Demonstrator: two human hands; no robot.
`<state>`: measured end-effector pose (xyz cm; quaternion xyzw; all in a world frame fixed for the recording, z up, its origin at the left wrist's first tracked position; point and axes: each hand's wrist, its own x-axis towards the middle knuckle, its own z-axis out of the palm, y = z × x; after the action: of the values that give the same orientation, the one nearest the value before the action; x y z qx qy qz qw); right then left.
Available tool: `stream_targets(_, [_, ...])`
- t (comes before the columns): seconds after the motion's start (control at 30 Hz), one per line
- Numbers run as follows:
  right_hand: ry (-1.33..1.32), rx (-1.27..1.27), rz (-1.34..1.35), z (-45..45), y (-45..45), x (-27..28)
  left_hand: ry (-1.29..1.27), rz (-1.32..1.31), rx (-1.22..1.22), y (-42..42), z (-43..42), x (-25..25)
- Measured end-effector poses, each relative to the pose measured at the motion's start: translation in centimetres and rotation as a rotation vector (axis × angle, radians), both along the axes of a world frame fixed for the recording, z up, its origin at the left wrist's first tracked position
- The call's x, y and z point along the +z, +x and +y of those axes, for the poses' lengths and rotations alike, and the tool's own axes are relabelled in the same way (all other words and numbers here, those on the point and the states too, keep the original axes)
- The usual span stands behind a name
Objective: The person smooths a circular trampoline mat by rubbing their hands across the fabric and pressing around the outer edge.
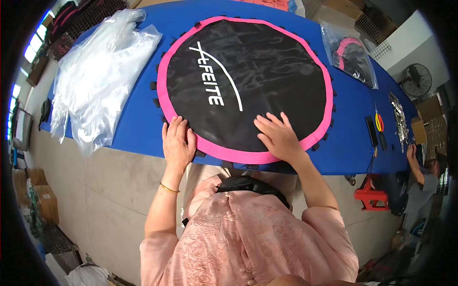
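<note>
The round black mat (pixel 279 71) lies flat on the blue table (pixel 343 152) straight in front of me, its near rim close to the table's edge, probably to spare me reaching. My left hand (pixel 178 143) is at the mat's eight o'clock, fingers extended and close together over the pink band (pixel 229 153). My right hand (pixel 279 136) is at five o'clock, fingers spread, tips on the black cloth. Neither hand grips anything; such light, open contact looks suited to keeping soft fabric flat and steady. Black tabs (pixel 153 86) poke out around the rim, free of my palms.

The white print (pixel 213 82), between nine and ten o'clock of the mat's centre, reads "FEITE" after stylised opening letters I can't make out surely; it runs towards me, with a long swoosh beside it. Clear plastic bags (pixel 102 76) lie at ten o'clock, a bagged pink-and-black piece (pixel 353 57) at two, scissors (pixel 379 122) between three and four. I can read no label on those.
</note>
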<state>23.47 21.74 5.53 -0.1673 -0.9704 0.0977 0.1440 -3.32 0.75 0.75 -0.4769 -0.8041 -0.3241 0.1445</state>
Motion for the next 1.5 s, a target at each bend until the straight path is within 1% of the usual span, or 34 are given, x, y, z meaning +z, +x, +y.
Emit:
stream_targets(0.13, [0.027, -0.081, 0.034, 0.3, -3.5, -1.4, -0.005, -0.016, 0.007, 0.0, -0.2, 0.0])
stream_targets(0.2, [-0.046, 0.062, 0.026, -0.1, -4.6, -1.1, 0.012, -0.01, 0.001, 0.0, -0.2, -0.1])
stream_targets(0.23, [-0.101, 0.107, 0.041, -0.5, -5.0, -0.9, 0.005, -0.016, 0.001, 0.0, -0.2, -0.1])
stream_targets(0.27, [-0.102, 0.125, 0.054, -1.0, -5.7, -0.9, -0.003, -0.021, 0.003, 0.0, -0.2, 0.0])
stream_targets(0.37, [-0.074, 0.084, 0.027, -1.0, -6.9, -0.3, 0.005, -0.026, 0.002, 0.0, -0.3, 0.0])
stream_targets(0.43, [0.054, -0.051, -0.085, 0.5, -7.9, 0.0, 0.002, -0.028, 0.004, 0.0, -0.3, 0.0])
stream_targets(0.47, [0.031, -0.104, -0.111, 1.6, -8.4, 0.0, 0.003, -0.028, 0.002, 0.1, -0.3, 0.1])
stream_targets(0.53, [0.11, -0.181, -0.048, 4.6, -8.9, -2.0, 0.007, -0.041, 0.0, 0.2, -0.3, 0.3])
stream_targets(0.57, [0.129, -0.22, -0.015, 5.4, -9.1, -2.1, 0.011, -0.041, 0.001, 0.2, -0.3, 0.3])
stream_targets(0.63, [0.094, -0.211, -0.014, 6.1, -9.4, -2.4, 0.014, -0.043, 0.005, 0.2, -0.2, 0.3])
stream_targets(0.67, [0.053, -0.201, -0.014, 6.1, -9.9, -2.3, 0.022, -0.041, 0.021, 0.1, -0.2, 0.3])
stream_targets(0.7, [0.086, -0.144, -0.051, 4.9, -10.5, -0.7, 0.025, -0.042, 0.015, 0.2, -0.1, 0.2])
stream_targets(0.73, [-0.007, -0.09, -0.223, 3.9, -11.2, 1.0, 0.024, -0.043, 0.011, 0.2, -0.2, 0.2])
stream_targets(0.8, [-0.089, 0.116, -0.057, 2.0, -12.1, 0.8, 0.05, -0.02, 0.008, 0.3, -0.2, 0.4])
stream_targets(0.83, [-0.056, 0.12, -0.181, 1.1, -12.9, 0.7, 0.053, -0.017, 0.014, 0.3, -0.2, 0.2])
stream_targets(0.87, [-0.076, 0.163, -0.188, 0.1, -13.9, 1.5, 0.056, -0.014, 0.015, 0.2, -0.2, 0.0])
stream_targets(0.97, [-0.058, 0.205, -0.189, -1.1, -17.4, 0.8, 0.056, -0.023, 0.016, 0.2, -0.2, -0.1])
stream_targets(1.03, [-0.127, 0.242, -0.1, -1.2, -19.9, -0.7, 0.055, -0.028, 0.013, 0.1, -0.2, -0.3])
stream_targets(1.07, [-0.114, 0.256, -0.091, -1.9, -20.6, -0.4, 0.054, -0.039, 0.017, 0.1, -0.1, -0.3])
stream_targets(1.13, [-0.121, 0.348, 0.028, -2.5, -21.4, -1.9, 0.029, -0.034, 0.011, 0.0, -0.2, -0.1])
stream_targets(1.2, [-0.117, 0.374, -0.053, -4.0, -20.6, -1.0, 0.03, -0.022, 0.0, -0.1, -0.2, -0.5])
stream_targets(1.27, [-0.175, 0.377, -0.011, -4.8, -18.4, -1.0, 0.024, -0.027, -0.014, -0.2, -0.2, -0.4])
stream_targets(1.3, [-0.134, 0.38, 0.039, -5.1, -17.0, -1.5, 0.016, -0.025, -0.028, 0.0, 0.2, -0.5])
stream_targets(1.37, [-0.114, 0.355, -0.008, -4.8, -14.4, -1.8, -0.013, -0.024, -0.014, -0.3, -0.3, -0.3])
stream_targets(1.4, [-0.177, 0.323, -0.079, -4.5, -12.8, -0.3, -0.031, -0.031, -0.002, 0.1, -0.1, 0.1])
stream_targets(1.43, [-0.187, 0.29, 0.057, -3.8, -11.0, -2.2, -0.092, 0.011, 0.026, 0.2, -0.2, 0.4])
stream_targets(1.5, [-0.199, 0.235, 0.116, -3.1, -7.3, -0.6, -0.109, 0.044, 0.067, 1.0, -0.2, 1.6])
